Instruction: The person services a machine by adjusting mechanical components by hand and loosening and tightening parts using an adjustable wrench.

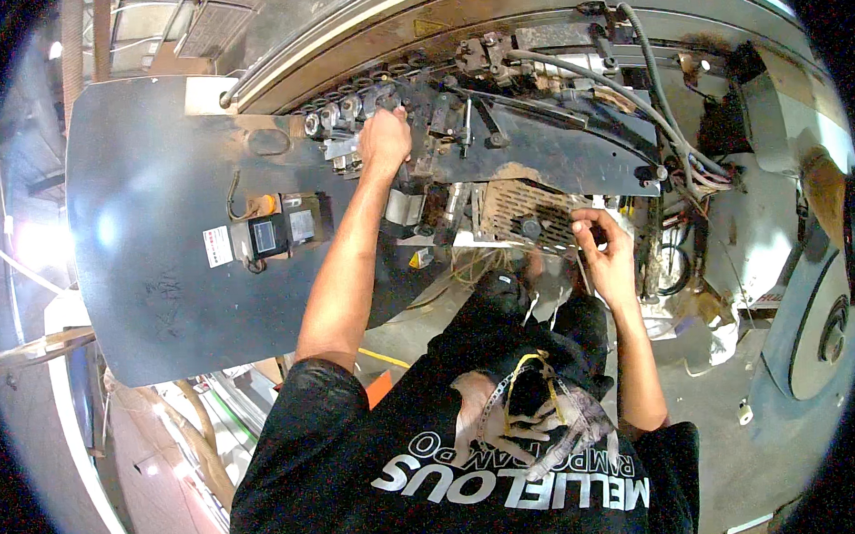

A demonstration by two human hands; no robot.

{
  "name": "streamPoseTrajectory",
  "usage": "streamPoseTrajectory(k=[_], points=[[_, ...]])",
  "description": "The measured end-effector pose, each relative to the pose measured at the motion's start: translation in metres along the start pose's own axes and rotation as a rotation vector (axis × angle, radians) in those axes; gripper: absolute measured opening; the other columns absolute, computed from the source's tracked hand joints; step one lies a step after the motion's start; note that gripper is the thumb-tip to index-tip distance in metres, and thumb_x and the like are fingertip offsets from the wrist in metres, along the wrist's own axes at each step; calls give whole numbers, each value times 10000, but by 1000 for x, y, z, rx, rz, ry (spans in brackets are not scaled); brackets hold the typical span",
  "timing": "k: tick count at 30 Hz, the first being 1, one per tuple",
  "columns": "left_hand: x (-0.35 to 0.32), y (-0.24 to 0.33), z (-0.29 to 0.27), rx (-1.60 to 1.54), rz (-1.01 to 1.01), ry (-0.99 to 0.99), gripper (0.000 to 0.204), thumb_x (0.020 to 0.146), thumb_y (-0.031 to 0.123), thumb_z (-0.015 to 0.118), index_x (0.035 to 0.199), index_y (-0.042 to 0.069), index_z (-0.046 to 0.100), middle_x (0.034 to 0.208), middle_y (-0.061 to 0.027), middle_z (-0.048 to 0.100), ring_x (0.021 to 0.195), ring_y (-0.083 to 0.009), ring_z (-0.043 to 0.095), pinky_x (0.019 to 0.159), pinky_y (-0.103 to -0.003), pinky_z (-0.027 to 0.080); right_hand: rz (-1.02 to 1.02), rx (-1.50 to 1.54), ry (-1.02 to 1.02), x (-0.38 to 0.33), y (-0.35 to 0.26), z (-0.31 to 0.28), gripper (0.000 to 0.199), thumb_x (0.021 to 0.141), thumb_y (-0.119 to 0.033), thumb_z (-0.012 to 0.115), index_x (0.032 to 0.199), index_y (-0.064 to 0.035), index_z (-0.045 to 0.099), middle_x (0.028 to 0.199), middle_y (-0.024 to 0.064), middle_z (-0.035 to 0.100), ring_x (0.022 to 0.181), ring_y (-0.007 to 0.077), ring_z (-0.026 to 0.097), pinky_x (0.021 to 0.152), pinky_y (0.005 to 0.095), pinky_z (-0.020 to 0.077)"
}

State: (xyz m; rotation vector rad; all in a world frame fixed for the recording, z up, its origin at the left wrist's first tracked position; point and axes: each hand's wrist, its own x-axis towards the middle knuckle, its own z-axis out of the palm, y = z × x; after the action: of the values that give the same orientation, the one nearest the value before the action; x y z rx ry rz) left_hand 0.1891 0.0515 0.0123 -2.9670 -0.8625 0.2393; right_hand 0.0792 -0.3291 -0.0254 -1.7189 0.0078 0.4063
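Note:
My left hand reaches forward to a row of metal rollers on a dark machine. Its fingers are curled closed by a dark part of the mechanism, and what they grip is hidden. My right hand is at the right end of a dusty slotted metal plate. Thumb and fingertips come together there in a pinch; anything between them is too small to make out. A dark round knob sits on the slotted plate, left of my right fingertips.
A wide dark tabletop extends left, with a small display box set in it. Grey cables loop over the machine at the right. A large disc-shaped wheel stands at the far right. Loose wires hang below the plate.

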Motion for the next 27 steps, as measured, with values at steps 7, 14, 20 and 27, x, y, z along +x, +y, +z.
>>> streamPoseTrajectory(k=[7,14,20,27], points=[[50,-22,-43,-161,158,-477,508,1020,428,547,737,25,671,555,-89,644,484,-214,637,586,-388,520,-12,1,-11,-4,0,-3,194,958,-157,666,1088,-14,679,946,96,716,887,145,628,839,301,494],[102,-29,-88,-173,182,-972,425,1040,420,532,1018,44,729,546,34,488,442,-108,464,456,-312,406,5,-13,9,-5,-1,-7,188,957,-146,665,1085,-9,677,903,71,686,856,136,601,818,299,494],[73,-29,-67,-215,176,-776,456,1044,410,523,979,3,717,512,18,466,417,-127,478,452,-335,414,27,5,16,-5,4,-5,203,971,-183,666,1086,-16,680,895,69,690,837,134,598,791,287,494],[91,-32,-83,-124,195,-912,456,1043,444,528,958,35,711,523,8,478,417,-109,453,440,-301,402,20,5,1,-5,8,2,206,966,-182,669,1091,-19,685,868,61,688,806,129,597,782,284,496]])
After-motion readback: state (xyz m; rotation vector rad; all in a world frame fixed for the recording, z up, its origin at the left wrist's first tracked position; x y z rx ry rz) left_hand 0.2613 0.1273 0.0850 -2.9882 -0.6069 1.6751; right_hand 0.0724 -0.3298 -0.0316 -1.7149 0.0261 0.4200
